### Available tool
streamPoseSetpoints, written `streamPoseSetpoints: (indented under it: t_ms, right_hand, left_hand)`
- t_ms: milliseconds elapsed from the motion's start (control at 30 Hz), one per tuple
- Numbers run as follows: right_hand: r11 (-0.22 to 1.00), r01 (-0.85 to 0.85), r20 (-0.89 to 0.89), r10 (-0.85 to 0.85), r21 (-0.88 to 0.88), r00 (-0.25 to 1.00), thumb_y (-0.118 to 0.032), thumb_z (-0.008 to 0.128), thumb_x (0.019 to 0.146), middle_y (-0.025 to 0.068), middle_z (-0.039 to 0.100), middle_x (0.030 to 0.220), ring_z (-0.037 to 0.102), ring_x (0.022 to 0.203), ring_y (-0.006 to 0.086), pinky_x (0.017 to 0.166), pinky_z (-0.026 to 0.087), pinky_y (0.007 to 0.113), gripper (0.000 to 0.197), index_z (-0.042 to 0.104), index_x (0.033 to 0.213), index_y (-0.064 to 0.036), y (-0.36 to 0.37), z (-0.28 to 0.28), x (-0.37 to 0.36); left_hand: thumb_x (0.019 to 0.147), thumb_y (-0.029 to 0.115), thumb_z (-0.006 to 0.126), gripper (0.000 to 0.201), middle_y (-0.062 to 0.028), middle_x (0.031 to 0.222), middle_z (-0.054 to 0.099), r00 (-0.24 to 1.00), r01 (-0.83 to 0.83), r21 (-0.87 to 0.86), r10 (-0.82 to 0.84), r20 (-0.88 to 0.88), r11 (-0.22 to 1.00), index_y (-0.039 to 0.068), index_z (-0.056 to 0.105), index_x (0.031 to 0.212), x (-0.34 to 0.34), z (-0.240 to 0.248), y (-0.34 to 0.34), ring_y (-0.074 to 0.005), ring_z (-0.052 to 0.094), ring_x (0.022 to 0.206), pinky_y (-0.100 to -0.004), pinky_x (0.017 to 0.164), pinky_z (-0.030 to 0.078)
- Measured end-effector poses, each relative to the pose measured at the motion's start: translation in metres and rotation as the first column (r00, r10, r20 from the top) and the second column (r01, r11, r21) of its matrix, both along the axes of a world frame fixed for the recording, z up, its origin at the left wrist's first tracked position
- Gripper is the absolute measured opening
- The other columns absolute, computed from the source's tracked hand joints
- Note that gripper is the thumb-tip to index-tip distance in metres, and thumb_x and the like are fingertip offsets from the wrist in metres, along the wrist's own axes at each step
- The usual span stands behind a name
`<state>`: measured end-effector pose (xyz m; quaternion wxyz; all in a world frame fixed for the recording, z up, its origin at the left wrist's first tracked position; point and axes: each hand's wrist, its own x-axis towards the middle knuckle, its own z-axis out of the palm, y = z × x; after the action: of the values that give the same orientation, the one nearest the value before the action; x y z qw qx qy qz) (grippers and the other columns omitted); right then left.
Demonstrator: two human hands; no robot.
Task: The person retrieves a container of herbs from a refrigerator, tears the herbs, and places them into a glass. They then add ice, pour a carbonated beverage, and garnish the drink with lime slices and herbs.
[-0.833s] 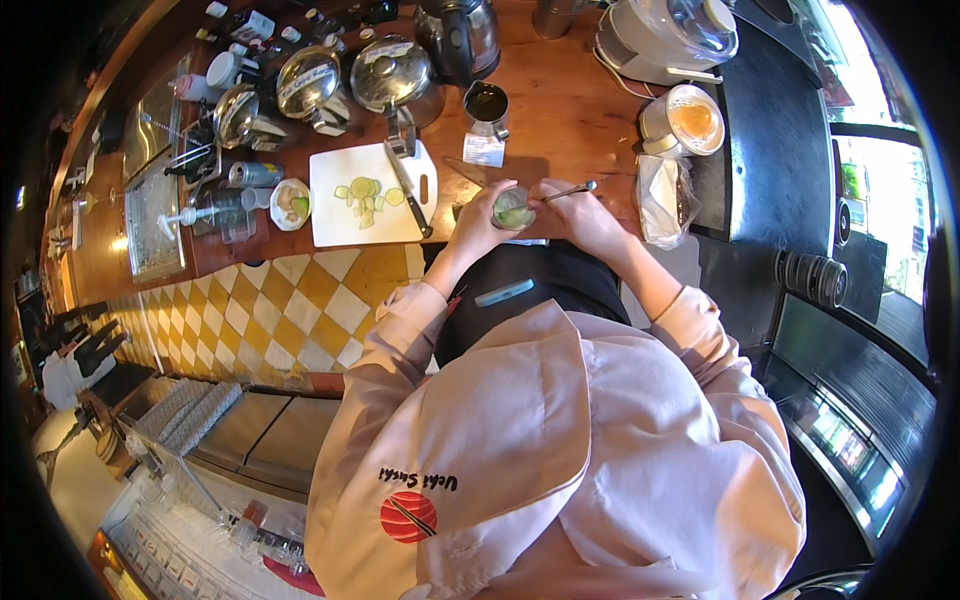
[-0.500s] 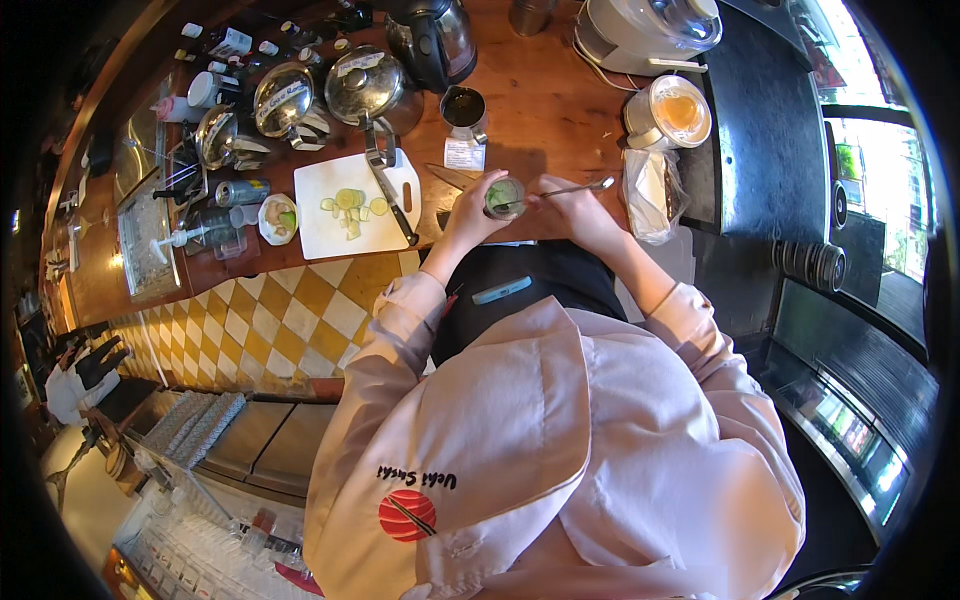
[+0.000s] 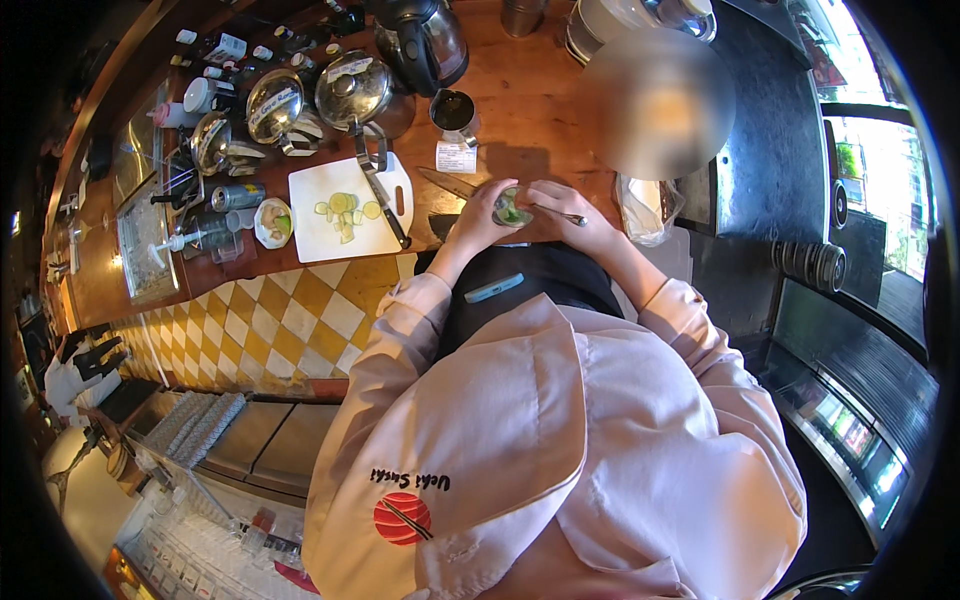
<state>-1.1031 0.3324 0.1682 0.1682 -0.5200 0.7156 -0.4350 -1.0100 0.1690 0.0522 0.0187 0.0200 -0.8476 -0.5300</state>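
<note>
**Lead:** Left hand (image 3: 484, 216), condition?

**Second:** Curled closely around a clear glass (image 3: 507, 198), fingers bent against the side. Green pieces (image 3: 514, 214) visible within.

**Lead:** Location of the glass?

**Second:** Between both hands, above the near part of the wooden tabletop (image 3: 515, 75), ahead of the waist. Impossible to confirm any contact with the wood beneath.

**Lead:** Right hand (image 3: 570, 202)?

**Second:** Bent into a loose fist, gripping a thin metal utensil (image 3: 575, 218), just beside the glass. Unable to make out the utensil's far end: too small at this scale.

**Lead:** Items to the left?

**Second:** Logged: a white cutting board (image 3: 310, 240), bearing pale green slices (image 3: 345, 212) near the middle. Also on the board, a black-handled knife (image 3: 398, 233), lying aslant between the slices and the handle slot. Just beyond the board's left edge, a small bowl (image 3: 273, 222).

**Lead:** Farther back, and to the right?

**Second:** Noted behind the hands: a metal pitcher (image 3: 454, 112) with dark contents, a white slip (image 3: 457, 157) just before it. Near the right hand, on the far side from the glass: a plastic-wrapped package (image 3: 645, 208).
</note>
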Motion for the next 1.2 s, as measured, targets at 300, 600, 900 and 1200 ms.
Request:
streamPoseSetpoints:
  t_ms: [300,600,900,1200]
  right_hand:
    - [0.997,0.061,-0.013,-0.061,0.042,0.998,-0.003,0.059,0.077,0.0168,0.059,0.092,0.059,0.087,0.0355,0.077,0.049,0.039,0.020,0.056,0.096,0.0002,0.004,-0.011,-0.009]
    - [0.997,0.055,-0.063,-0.058,-0.047,0.996,0.000,0.058,0.080,0.0145,0.055,0.087,0.056,0.080,0.0331,0.070,0.046,0.037,0.013,0.055,0.093,0.0015,0.004,-0.019,-0.005]
    - [0.993,0.104,-0.022,-0.106,-0.061,0.994,-0.002,0.061,0.079,0.0136,0.055,0.085,0.057,0.083,0.0324,0.073,0.047,0.039,0.011,0.060,0.088,0.0028,-0.003,-0.024,0.001]
    - [0.981,0.186,-0.066,-0.183,0.044,0.981,-0.003,0.059,0.082,0.0142,0.058,0.081,0.060,0.078,0.0344,0.067,0.049,0.038,0.007,0.057,0.086,0.0020,0.001,-0.013,0.002]
  left_hand:
    - [0.065,0.017,0.081,0.071,-0.0144,0.117,0.058,1.000,0.026,0.020,-0.026,0.002,0.999,0.008,0.047,0.127,-0.011,-0.012,0.003,-0.0285,0.058,0.107,-0.0354,0.089,0.048]
    - [0.062,0.013,0.081,0.069,-0.0133,0.112,0.062,0.999,-0.040,0.157,0.039,0.012,0.987,0.009,0.050,0.124,-0.013,-0.018,0.005,-0.0286,0.060,0.103,-0.0355,0.087,0.049]
    - [0.062,0.015,0.082,0.077,-0.0165,0.113,0.060,0.998,-0.022,0.034,0.020,0.053,0.999,0.010,0.045,0.129,-0.012,-0.007,0.003,-0.0309,0.059,0.105,-0.0364,0.089,0.047]
    - [0.068,0.014,0.080,0.085,-0.0236,0.131,0.048,0.986,-0.093,-0.037,0.098,0.137,0.995,0.002,0.035,0.138,0.032,-0.011,-0.042,-0.0331,0.047,0.123,-0.0369,0.102,0.039]
